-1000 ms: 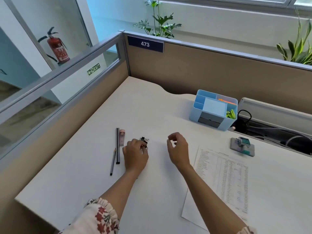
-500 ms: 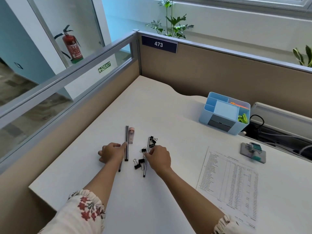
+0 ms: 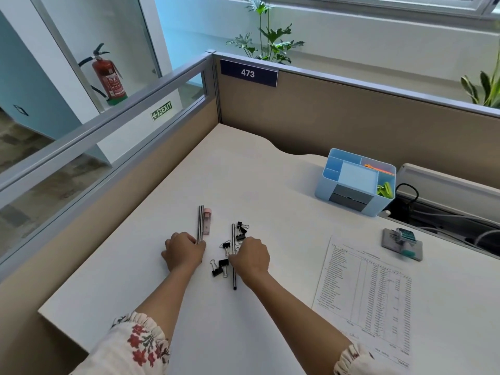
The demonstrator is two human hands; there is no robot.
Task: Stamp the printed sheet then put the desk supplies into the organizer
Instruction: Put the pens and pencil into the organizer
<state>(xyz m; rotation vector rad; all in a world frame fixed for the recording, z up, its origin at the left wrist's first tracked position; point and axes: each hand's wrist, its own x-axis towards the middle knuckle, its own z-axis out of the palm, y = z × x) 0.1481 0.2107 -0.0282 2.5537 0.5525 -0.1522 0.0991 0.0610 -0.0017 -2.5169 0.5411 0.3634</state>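
Two dark pens [image 3: 200, 224] lie side by side on the white desk [image 3: 243, 171], with a small pink eraser [image 3: 207, 221] next to them. My left hand [image 3: 184, 251] curls over their near ends. A third dark pen [image 3: 234, 278] lies to the right among several black binder clips [image 3: 219, 267]. My right hand [image 3: 251, 257] pinches that pen at its middle. The printed sheet [image 3: 365, 293] lies to the right. Beyond it a stamp [image 3: 403, 236] sits on a grey pad. The blue organizer [image 3: 324, 185] stands at the back, holding green and orange items.
Tan partition walls [image 3: 338, 123] close the desk at the back and left, with a glass panel on the left. A cable tray with wires [image 3: 446, 220] runs behind the organizer and stamp. The desk's near-left edge [image 3: 62, 328] is close to my left sleeve.
My left hand has moved left from the binder clips to the pair of pens. My right hand has come down from the air onto the single pen.
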